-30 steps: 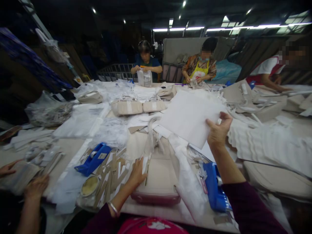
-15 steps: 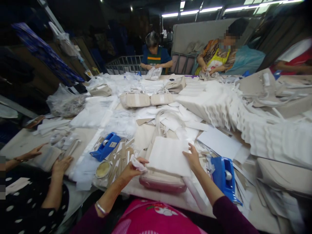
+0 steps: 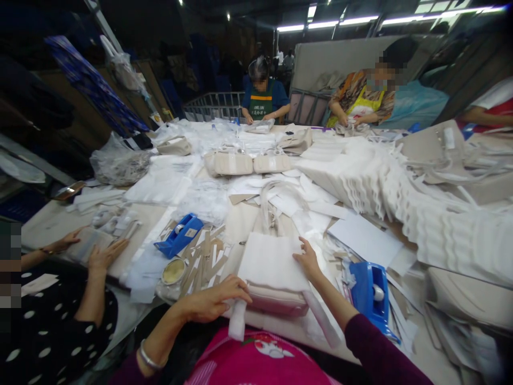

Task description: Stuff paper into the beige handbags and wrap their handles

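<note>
Your right hand (image 3: 308,261) lies flat and open on the right edge of the white sheet (image 3: 272,262), fingers spread, pressing it down without gripping. The sheet sits on top of the beige bag (image 3: 276,300), which lies directly in front of you on the table (image 3: 52,219), between your two hands. Your left hand (image 3: 212,300) is at the bag's near left corner, fingers curled around a narrow white strip (image 3: 237,321) that hangs down from it. A blue tape dispenser (image 3: 371,294) stands just right of your right forearm; another blue dispenser (image 3: 179,240) lies to the left, beyond your left hand.
</note>
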### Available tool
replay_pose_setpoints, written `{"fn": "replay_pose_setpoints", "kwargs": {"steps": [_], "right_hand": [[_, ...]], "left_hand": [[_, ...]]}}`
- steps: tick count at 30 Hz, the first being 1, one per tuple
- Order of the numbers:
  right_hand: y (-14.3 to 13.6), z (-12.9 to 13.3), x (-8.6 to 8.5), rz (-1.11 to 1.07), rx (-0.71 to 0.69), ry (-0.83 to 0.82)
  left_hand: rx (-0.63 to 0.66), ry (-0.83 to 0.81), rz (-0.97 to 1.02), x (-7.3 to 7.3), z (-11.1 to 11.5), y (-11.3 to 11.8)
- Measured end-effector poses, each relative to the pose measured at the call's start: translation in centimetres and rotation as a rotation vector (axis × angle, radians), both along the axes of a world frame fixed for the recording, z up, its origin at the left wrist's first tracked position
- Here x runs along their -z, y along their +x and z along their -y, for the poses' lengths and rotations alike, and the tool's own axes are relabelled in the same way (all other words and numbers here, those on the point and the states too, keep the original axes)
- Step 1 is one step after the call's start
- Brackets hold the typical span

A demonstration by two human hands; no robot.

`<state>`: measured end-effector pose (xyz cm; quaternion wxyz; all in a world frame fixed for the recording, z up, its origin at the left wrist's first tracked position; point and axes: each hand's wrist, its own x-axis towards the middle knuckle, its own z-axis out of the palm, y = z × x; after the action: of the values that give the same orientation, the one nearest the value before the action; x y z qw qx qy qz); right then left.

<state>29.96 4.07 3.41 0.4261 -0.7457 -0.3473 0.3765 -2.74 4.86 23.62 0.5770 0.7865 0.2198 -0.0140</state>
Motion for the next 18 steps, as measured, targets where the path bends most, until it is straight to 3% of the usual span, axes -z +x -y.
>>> {"fn": "replay_pose_setpoints", "kwargs": {"steps": [2, 4, 6, 8, 11, 13, 15, 18], "right_hand": [[-0.1, 0.1, 0.2, 0.022, -0.021, -0.012], [-0.2, 0.1, 0.3, 0.047, -0.046, -0.024], [-0.4, 0.0, 0.4, 0.081, -0.069, -0.035], [-0.6, -0.2, 0.4, 0.124, -0.085, -0.045], [-0.8, -0.4, 0.5, 0.189, -0.109, -0.074], [-0.6, -0.2, 0.5, 0.227, -0.133, -0.100], [-0.3, 0.3, 0.4, 0.270, -0.162, -0.108], [0.0, 1.4, -0.1, 0.329, -0.250, -0.069]], "left_hand": [[0.052, -0.088, 0.025, 0.0, -1.7, 0.8], [-0.002, -0.083, 0.049, 1.2, -3.9, 2.6], [-0.147, 0.069, 0.098, 3.7, -5.9, 5.1], [-0.174, 0.244, 0.087, 7.1, -7.2, 7.9], [-0.024, 0.369, -0.077, 12.3, -7.7, 10.8], [0.072, 0.423, -0.213, 15.1, -7.4, 11.3], [0.111, 0.465, -0.282, 16.9, -7.0, 11.1], [0.134, 0.490, -0.296, 18.0, -6.8, 10.6]]}}
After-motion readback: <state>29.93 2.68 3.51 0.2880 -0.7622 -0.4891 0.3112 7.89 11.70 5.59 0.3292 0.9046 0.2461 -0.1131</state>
